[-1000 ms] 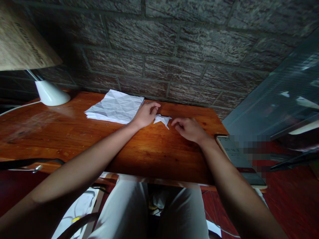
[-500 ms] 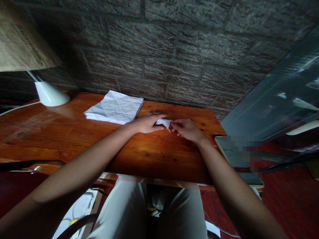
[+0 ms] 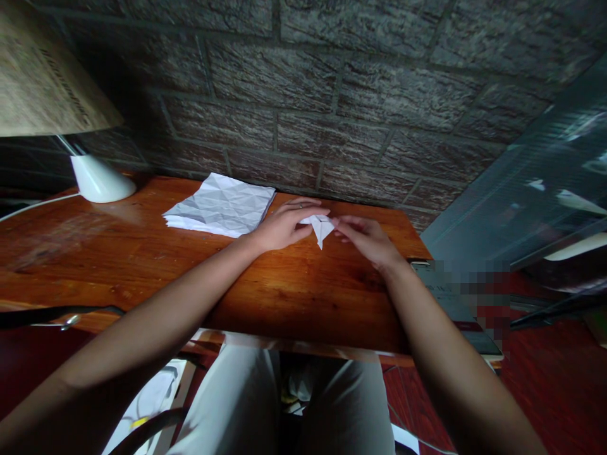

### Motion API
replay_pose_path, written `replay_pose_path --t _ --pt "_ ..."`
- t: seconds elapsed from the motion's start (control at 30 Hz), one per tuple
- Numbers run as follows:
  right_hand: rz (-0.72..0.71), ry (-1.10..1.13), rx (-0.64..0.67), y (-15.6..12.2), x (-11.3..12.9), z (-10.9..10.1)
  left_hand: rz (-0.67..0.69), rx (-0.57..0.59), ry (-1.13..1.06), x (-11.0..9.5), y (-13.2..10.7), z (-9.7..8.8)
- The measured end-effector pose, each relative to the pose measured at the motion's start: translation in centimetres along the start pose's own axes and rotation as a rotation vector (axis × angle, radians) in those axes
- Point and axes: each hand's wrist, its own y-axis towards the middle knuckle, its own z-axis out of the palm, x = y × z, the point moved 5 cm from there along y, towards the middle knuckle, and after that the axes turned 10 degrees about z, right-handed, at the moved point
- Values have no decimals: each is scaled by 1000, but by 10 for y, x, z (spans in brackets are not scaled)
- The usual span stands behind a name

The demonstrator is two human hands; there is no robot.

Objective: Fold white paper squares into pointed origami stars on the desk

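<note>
A small piece of folded white paper [image 3: 321,229] lies between my two hands over the wooden desk, one pointed flap turned toward me. My left hand [image 3: 287,224], with a ring on one finger, grips its left side between thumb and fingers. From the right, my right hand [image 3: 364,237] pinches the paper's right corner with its fingertips. Part of the paper is hidden under my left fingers. Left of my left hand sits a stack of creased white sheets [image 3: 220,205], near the wall.
A lamp with a white base [image 3: 102,180] and a fabric shade [image 3: 57,76] stands on the left of the wooden desk [image 3: 294,297]. A dark stone-patterned wall [image 3: 303,120] rises behind it. A flat grey object [image 3: 448,297], partly blurred out, is at the right edge.
The folded paper has turned, its pointed flap now showing wider toward me. My right hand has shifted slightly right and its fingers have straightened somewhat; my left hand moved a little.
</note>
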Motion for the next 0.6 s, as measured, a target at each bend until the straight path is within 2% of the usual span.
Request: replay_pose_path --t 0.1,0.17,0.2,0.27,0.33,0.37,0.43,0.5,0.6 --pt "-6 77 68 -3 3 6 17 -43 10 -4 1 -1" --pt "-28 116 26 -4 5 4 -2 -135 29 -4 2 -5" --pt "-39 137 -6 -3 6 3 -53 -201 34 -1 1 -7" --pt "-48 186 -68 -2 6 -1 -259 -342 -8 11 -4 -10" --pt "-41 243 -120 -1 6 -5 -553 -438 -167 25 -12 -6" --pt "-31 270 -137 0 6 -6 -686 -448 -297 29 -15 1" --pt "-10 313 -154 0 5 -6 -835 -356 -609 29 -16 19" --pt "0 342 -148 -1 5 -3 -844 -295 -800 20 -12 31" --pt "-5 366 -128 -3 7 1 -784 -301 -857 10 -5 33"
